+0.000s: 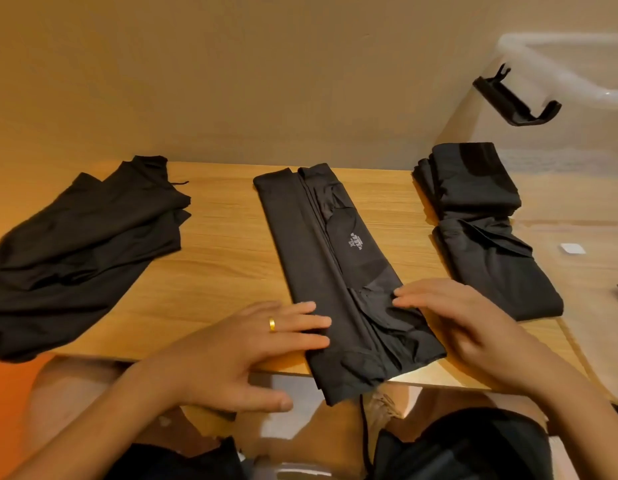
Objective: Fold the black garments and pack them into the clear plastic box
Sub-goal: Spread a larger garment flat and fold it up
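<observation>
A black garment [321, 251] lies in a long narrow strip down the middle of the wooden table [224, 244], its near end hanging over the front edge. My left hand [245, 344] rests flat on its left edge, fingers spread. My right hand [474, 323] lies flat at its right edge, slightly blurred. To the right sit folded black garments [480, 216], stacked. A loose pile of unfolded black garments [82, 247] covers the table's left end. The clear plastic box [570, 161] stands at the far right, with a black latch handle [515, 98] on its side.
A beige wall rises right behind the table. A small white tag [572, 248] shows through the box wall at the right. My knees and dark shorts are below the table's front edge.
</observation>
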Available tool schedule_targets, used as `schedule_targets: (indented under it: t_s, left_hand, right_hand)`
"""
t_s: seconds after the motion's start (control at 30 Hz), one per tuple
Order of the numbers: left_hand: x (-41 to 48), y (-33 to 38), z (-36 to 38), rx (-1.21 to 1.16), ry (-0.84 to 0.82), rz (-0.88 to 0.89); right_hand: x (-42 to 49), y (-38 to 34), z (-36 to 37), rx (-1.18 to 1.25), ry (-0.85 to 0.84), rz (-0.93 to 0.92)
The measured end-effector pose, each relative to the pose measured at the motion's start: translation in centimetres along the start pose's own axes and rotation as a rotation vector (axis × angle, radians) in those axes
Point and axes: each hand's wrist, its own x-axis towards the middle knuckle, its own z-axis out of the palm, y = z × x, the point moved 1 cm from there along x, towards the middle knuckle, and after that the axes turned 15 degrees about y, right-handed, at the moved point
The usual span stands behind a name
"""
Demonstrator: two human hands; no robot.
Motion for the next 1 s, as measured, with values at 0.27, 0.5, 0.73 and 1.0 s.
schedule_targets:
  t_s: [0.27, 0.5, 0.73, 1.0]
  left_hand:
    - [0.5, 0.7, 3.8, 0.243, 0.199, 0.166]
    - [0.9, 0.9, 4.4, 0.108, 0.367, 0.072]
    - [0.1, 0.9, 3.6, -0.147, 0.424, -0.238]
    - [0.7, 2.3, 2.1, -0.429, 0.629, -0.327]
  right_hand:
    - [-0.1, -0.3, -1.7, -0.045, -0.298, 0.103]
    - [-0.4, -1.0, -1.9, -0.048, -0.394, 0.06]
    - [-2.0, -0.9, 0.2, -0.073, -0.132, -0.036]
    - [-1.9, -2.7, 0.9, 0.317, 0.062, 0.132]
